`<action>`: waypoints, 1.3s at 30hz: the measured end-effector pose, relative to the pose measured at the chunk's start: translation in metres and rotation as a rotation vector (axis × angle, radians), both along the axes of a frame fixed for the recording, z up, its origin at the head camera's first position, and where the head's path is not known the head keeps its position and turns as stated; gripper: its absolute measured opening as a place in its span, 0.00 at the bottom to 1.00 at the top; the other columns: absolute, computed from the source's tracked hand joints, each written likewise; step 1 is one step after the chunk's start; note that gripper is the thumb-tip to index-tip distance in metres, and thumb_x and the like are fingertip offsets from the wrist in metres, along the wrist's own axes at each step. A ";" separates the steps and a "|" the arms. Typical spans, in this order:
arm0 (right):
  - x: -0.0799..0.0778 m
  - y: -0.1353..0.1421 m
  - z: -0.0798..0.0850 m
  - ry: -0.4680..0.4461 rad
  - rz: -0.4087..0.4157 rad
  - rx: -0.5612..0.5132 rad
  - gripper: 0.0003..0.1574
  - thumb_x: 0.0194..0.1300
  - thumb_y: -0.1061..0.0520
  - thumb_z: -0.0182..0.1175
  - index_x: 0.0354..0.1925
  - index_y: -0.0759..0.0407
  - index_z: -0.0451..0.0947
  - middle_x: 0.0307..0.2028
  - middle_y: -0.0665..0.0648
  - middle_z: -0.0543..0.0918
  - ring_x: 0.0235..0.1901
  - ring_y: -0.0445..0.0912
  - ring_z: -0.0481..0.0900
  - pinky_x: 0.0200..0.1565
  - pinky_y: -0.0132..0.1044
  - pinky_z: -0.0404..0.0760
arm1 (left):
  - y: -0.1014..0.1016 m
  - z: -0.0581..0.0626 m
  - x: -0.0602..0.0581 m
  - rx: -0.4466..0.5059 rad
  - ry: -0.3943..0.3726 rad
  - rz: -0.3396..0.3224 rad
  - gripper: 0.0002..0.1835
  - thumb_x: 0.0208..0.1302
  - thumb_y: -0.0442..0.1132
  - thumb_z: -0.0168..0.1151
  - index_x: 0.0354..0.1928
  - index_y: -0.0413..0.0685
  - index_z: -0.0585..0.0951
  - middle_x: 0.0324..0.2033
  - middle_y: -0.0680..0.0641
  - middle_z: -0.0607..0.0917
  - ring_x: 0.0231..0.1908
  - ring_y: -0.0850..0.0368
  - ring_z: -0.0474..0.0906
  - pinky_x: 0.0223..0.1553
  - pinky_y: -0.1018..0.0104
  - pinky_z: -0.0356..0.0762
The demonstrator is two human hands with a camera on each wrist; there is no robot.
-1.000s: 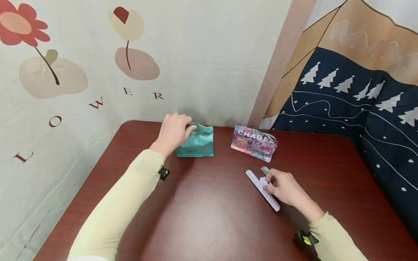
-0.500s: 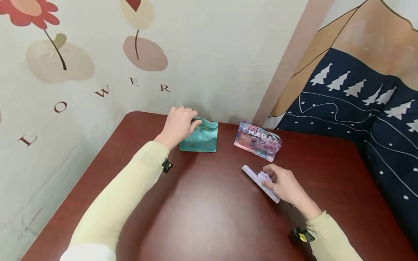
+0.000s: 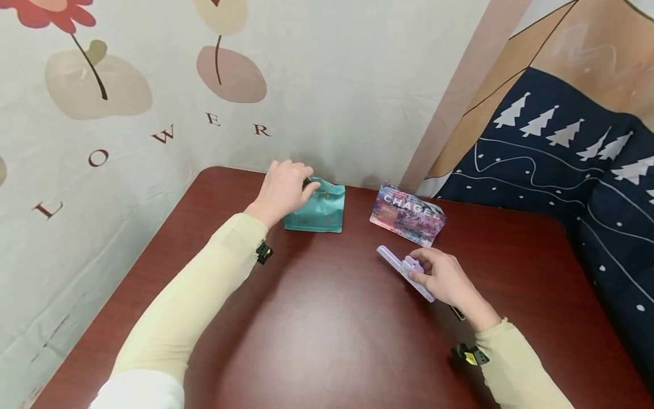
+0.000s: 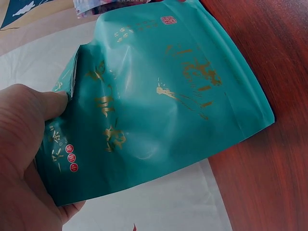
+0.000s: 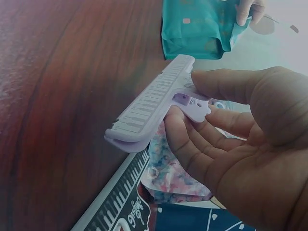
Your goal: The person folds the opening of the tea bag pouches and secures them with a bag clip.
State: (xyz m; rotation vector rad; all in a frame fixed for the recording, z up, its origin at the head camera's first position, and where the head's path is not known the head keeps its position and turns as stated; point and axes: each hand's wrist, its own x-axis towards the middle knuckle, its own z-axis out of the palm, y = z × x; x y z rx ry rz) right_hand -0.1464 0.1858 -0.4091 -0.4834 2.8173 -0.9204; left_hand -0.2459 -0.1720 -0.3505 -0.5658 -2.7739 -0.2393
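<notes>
A teal pouch (image 3: 319,213) with gold print stands on the table near the back wall. My left hand (image 3: 284,190) grips its folded top corner, thumb in front, as the left wrist view shows on the pouch (image 4: 159,106). My right hand (image 3: 443,275) pinches a long lavender bag clip (image 5: 154,101) by its flower-shaped handles, thumb on one side and fingers on the other. In the head view the clip (image 3: 393,261) slants, its far end toward the bags. It appears held just above the table.
A pink-and-purple printed bag (image 3: 407,216) stands right of the teal pouch. Under my right hand lies a black-and-white clip with piano-key print (image 5: 115,197). Behind the reddish-brown table (image 3: 317,335) hang a pale flower-print cloth (image 3: 332,85) and a navy tree-print cloth (image 3: 541,165).
My right hand has lifted the lavender clip and moved it a little toward the bags, off the dark clip. My left hand keeps its grip on the teal pouch. The head view has shifted slightly.
</notes>
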 end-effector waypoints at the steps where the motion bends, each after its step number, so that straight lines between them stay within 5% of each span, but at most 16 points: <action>1: -0.002 0.000 0.001 -0.001 -0.001 -0.002 0.22 0.63 0.61 0.72 0.55 0.67 0.82 0.45 0.64 0.85 0.39 0.51 0.81 0.38 0.41 0.83 | 0.000 0.001 0.000 -0.002 -0.004 0.002 0.14 0.75 0.48 0.61 0.38 0.45 0.84 0.31 0.46 0.84 0.34 0.43 0.76 0.44 0.49 0.70; 17: -0.021 -0.010 0.007 0.050 -0.023 -0.066 0.21 0.64 0.61 0.71 0.54 0.66 0.82 0.41 0.65 0.86 0.37 0.53 0.82 0.37 0.40 0.81 | -0.002 0.004 0.000 0.047 0.004 -0.003 0.17 0.72 0.51 0.63 0.44 0.44 0.87 0.38 0.45 0.88 0.35 0.44 0.76 0.43 0.50 0.69; 27: -0.025 -0.017 0.008 0.048 -0.016 -0.093 0.21 0.65 0.60 0.70 0.55 0.66 0.82 0.45 0.67 0.85 0.39 0.55 0.82 0.38 0.40 0.83 | -0.002 -0.001 0.002 0.040 0.017 0.003 0.21 0.67 0.58 0.69 0.38 0.45 0.85 0.32 0.47 0.85 0.33 0.45 0.75 0.42 0.51 0.67; 39: -0.027 -0.018 0.011 0.072 -0.033 -0.098 0.21 0.65 0.61 0.71 0.55 0.65 0.82 0.44 0.65 0.86 0.38 0.53 0.82 0.38 0.41 0.82 | 0.004 0.001 0.002 0.012 0.059 0.017 0.17 0.68 0.55 0.69 0.44 0.49 0.88 0.37 0.49 0.88 0.37 0.47 0.77 0.51 0.46 0.63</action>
